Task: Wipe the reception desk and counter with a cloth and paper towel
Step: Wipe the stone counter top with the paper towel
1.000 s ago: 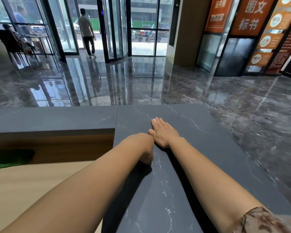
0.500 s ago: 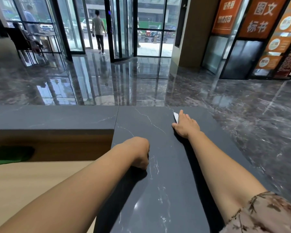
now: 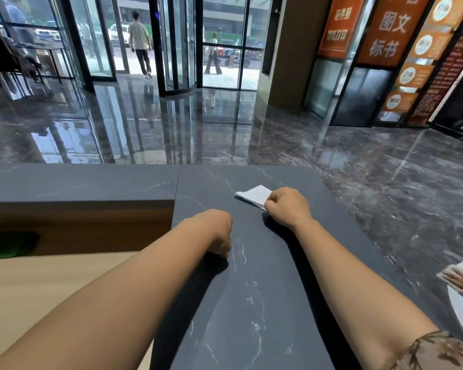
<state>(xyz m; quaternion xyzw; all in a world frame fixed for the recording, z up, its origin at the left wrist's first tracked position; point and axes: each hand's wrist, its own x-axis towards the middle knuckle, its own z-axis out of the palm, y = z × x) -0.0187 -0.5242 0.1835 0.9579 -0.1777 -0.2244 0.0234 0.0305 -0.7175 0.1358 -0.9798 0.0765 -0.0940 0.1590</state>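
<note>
The right hand (image 3: pixel 288 206) pinches the paper towel's (image 3: pixel 254 194) near edge in a curled grip, the sheet stretching upper-left across the surface (image 3: pixel 251 303).

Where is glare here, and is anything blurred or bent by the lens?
Head view: daylight glares on the polished floor; the dark counter is matte, arm shadows soft; the wide lens bows the door frames; the paper towel in the right hand looks sharp.
</note>
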